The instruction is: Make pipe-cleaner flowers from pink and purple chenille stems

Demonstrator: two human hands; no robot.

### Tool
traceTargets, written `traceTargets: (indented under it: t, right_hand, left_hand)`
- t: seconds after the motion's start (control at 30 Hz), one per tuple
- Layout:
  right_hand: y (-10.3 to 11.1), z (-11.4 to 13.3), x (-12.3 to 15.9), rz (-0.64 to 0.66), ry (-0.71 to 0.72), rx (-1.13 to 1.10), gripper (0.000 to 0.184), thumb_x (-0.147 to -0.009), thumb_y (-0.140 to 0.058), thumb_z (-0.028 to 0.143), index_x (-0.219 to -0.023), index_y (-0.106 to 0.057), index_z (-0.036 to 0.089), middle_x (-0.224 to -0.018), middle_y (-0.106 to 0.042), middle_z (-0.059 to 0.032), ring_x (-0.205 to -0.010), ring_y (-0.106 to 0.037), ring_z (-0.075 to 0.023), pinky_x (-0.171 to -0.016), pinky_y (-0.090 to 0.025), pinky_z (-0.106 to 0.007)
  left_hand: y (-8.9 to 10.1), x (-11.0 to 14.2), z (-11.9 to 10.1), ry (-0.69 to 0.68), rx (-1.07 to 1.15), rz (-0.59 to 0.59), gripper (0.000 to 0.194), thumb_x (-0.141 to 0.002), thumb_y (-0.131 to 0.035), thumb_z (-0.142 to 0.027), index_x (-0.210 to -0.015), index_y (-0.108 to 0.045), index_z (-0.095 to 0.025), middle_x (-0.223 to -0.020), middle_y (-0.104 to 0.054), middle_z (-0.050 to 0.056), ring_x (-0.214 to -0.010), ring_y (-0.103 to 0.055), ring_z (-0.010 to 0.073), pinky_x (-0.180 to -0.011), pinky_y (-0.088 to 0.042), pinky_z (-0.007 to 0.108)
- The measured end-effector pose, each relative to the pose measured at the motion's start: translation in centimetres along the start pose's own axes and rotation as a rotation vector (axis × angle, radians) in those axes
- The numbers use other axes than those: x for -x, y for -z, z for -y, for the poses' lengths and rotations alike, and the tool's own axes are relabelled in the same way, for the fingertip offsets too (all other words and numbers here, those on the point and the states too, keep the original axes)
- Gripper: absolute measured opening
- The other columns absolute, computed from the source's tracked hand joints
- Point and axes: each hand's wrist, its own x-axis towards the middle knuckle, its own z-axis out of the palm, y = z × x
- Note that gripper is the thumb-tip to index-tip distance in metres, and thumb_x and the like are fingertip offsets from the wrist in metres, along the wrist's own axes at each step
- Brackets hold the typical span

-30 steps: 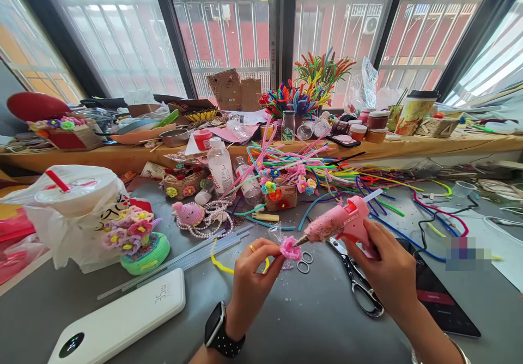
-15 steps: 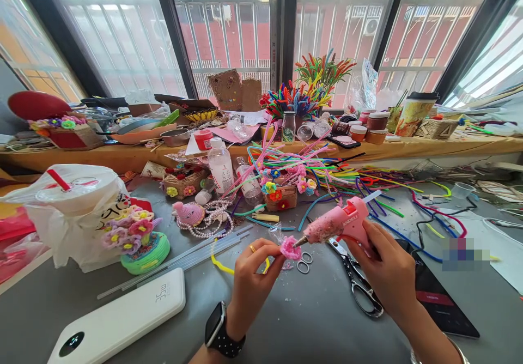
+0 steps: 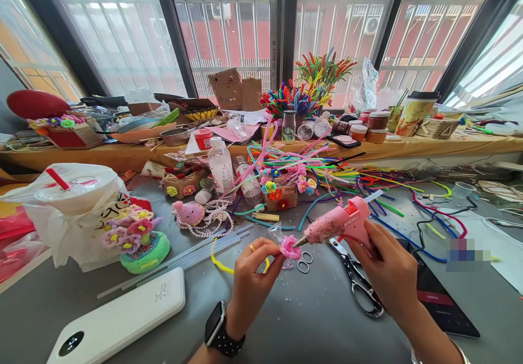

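Observation:
Between its thumb and fingers, my left hand [image 3: 259,268] pinches a fuzzy pink pipe-cleaner flower [image 3: 291,248] above the grey table. My right hand [image 3: 386,263] is wrapped round the handle of a pink glue gun [image 3: 339,225], with a clear glue stick [image 3: 373,196] poking out of its back. The metal nozzle points left and down and meets the flower, or nearly so; any glue there is too small to make out. Below the glue gun lie black-handled scissors [image 3: 359,287]. Small scissors with grey loops [image 3: 304,262] rest just beyond the flower, their blades hidden.
A white power bank [image 3: 122,320] lies at front left, near clear glue sticks [image 3: 196,258] and a crocheted flower pot [image 3: 145,252]. A bagged drink cup [image 3: 77,195] stands behind. Coloured pipe cleaners [image 3: 327,170] spread across the back. At right is a dark tablet [image 3: 445,304].

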Motion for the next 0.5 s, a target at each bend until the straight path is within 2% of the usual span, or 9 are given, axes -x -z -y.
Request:
traceTargets:
  t: [0.5]
  right_hand:
    - [0.17,0.43,-0.13,-0.057,0.038,0.001,0.022,-0.079,-0.05,0.031,-0.092,-0.055,0.013,-0.076,-0.062,-0.0075,-0.067,-0.058,-0.0164,-0.06,-0.046,-0.024]
  left_hand:
    - [0.0,0.08,0.0,-0.021,0.009,-0.033,0.008,-0.07,-0.055,-0.011,-0.063,-0.055,-0.016,-0.061,-0.055,0.0,-0.057,-0.052,0.011,-0.054,-0.042,0.021]
